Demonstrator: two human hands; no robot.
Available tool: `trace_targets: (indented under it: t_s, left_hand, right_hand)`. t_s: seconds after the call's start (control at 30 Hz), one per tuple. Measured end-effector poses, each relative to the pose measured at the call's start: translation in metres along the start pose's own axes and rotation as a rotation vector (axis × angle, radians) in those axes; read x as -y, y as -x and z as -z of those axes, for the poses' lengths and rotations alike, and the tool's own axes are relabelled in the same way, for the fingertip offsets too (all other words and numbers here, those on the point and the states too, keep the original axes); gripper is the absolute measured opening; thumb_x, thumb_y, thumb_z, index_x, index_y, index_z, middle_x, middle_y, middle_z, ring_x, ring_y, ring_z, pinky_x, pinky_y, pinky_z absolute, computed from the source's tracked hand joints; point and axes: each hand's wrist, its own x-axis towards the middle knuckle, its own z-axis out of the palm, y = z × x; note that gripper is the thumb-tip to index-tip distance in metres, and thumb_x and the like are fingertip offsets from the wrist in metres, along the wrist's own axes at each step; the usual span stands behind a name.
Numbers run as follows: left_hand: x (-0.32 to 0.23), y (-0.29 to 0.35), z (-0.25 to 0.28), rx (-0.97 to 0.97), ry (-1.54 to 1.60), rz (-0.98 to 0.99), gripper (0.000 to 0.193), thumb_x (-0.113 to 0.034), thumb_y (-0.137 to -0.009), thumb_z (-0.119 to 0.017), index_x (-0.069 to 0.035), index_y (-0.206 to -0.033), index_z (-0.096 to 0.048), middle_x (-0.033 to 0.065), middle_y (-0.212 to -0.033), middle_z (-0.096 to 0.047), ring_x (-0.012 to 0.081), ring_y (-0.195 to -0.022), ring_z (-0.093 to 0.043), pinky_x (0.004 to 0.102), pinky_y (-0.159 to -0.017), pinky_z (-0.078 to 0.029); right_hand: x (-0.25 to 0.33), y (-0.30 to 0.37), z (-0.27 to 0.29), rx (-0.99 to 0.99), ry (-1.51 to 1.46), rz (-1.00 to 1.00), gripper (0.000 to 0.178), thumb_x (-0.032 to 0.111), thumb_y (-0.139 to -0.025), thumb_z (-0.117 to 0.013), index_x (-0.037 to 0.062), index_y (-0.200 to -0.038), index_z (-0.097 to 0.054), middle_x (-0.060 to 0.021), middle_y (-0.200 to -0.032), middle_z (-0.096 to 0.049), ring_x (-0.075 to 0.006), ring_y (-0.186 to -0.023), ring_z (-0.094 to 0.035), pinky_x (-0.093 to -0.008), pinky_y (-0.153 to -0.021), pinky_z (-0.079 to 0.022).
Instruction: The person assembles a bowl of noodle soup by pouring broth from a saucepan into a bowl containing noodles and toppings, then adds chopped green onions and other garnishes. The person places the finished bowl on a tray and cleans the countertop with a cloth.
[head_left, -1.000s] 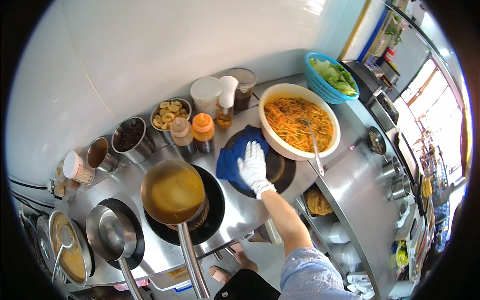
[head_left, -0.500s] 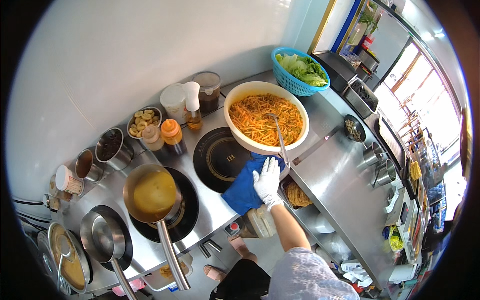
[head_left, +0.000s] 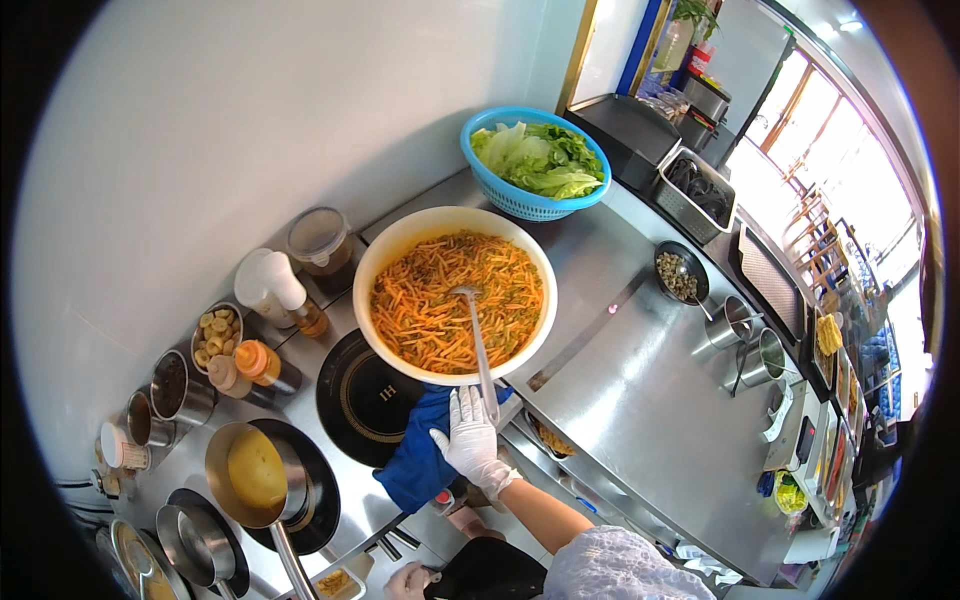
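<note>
Blue cloth (head_left: 420, 455), dark and rumpled, lies bunched on the steel counter (head_left: 640, 400) just below the big cream bowl (head_left: 455, 290), its upper edge tucked under the bowl's near rim and its left side overlapping the round black induction plate (head_left: 365, 395). The right hand (head_left: 470, 445), in a white glove, rests flat on the cloth's right part with fingers spread and slightly curled, pressing rather than clamped around it. The bowl holds orange shredded strands flecked with green, and a metal ladle (head_left: 478, 340) stands in it, its handle slanting down toward the glove. Left of the bowl sit squeeze bottles (head_left: 262, 365) and small pots; above it, a blue basket (head_left: 535, 165) of lettuce. The left hand (head_left: 410, 580) shows only partly at the lower edge, so its grip cannot be told; the cloth's lower end is hidden by the counter's edge.
</note>
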Motion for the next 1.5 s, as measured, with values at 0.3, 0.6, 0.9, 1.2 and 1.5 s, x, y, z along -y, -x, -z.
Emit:
trace_targets:
  t_s: [0.3,0.6,0.9,1.2,1.5]
  left_hand:
    - [-0.072,-0.100,-0.015,-0.087,0.615,-0.037,0.026,-0.015,-0.099,-0.048,-0.001,-0.116,-0.063,0.0078,-0.093,-0.068,0.0142,-0.081,-0.064,0.0268,-0.076,-0.051]
    - [-0.132,-0.137,-0.017,-0.018,0.711,-0.139,0.034,-0.027,-0.102,-0.046,0.000,-0.114,-0.064,0.0115,-0.095,-0.070,0.0180,-0.084,-0.068,0.0276,-0.077,-0.053]
    - [0.023,-0.024,-0.044,-0.132,0.652,0.253,0.031,-0.029,-0.096,-0.056,-0.001,-0.096,-0.069,0.0045,-0.080,-0.066,0.0109,-0.071,-0.059,0.0233,-0.064,-0.045]
    - [0.222,0.117,-0.002,-0.659,1.074,0.785,0.045,-0.031,-0.097,-0.044,0.003,-0.126,-0.050,0.0194,-0.103,-0.064,0.0321,-0.088,-0.067,0.0429,-0.082,-0.054]
    - [0.078,0.043,0.116,-0.111,1.231,0.280,0.076,-0.059,-0.094,-0.041,0.005,-0.135,-0.043,0.0236,-0.117,-0.060,0.0341,-0.102,-0.063,0.0436,-0.091,-0.051]
  right_hand:
    - [-0.001,0.003,-0.002,-0.085,-0.090,0.000,0.064,0.036,-0.086,-0.061,0.0018,-0.138,-0.044,-0.0175,-0.145,-0.039,-0.0338,-0.136,-0.034,-0.0488,-0.107,-0.033]
    - [-0.010,0.045,0.023,-0.057,-0.881,0.031,0.023,0.000,-0.083,-0.060,0.0044,-0.105,-0.065,-0.0142,-0.098,-0.065,-0.0291,-0.095,-0.062,-0.0375,-0.088,-0.047]
    - [0.026,0.021,0.016,0.170,-0.323,0.494,0.063,0.032,-0.082,-0.066,0.0078,-0.138,-0.047,-0.0172,-0.143,-0.041,-0.0344,-0.133,-0.038,-0.0473,-0.111,-0.028]
    - [0.111,-0.121,-0.049,-0.175,-0.010,0.534,0.064,0.027,-0.088,-0.058,-0.0045,-0.140,-0.037,-0.0220,-0.144,-0.039,-0.0364,-0.135,-0.034,-0.0467,-0.114,-0.025]
    - [0.122,-0.076,-0.044,0.028,-0.009,0.783,0.067,0.028,-0.087,-0.057,-0.0056,-0.141,-0.035,-0.0236,-0.146,-0.036,-0.0385,-0.135,-0.035,-0.0453,-0.114,-0.026]
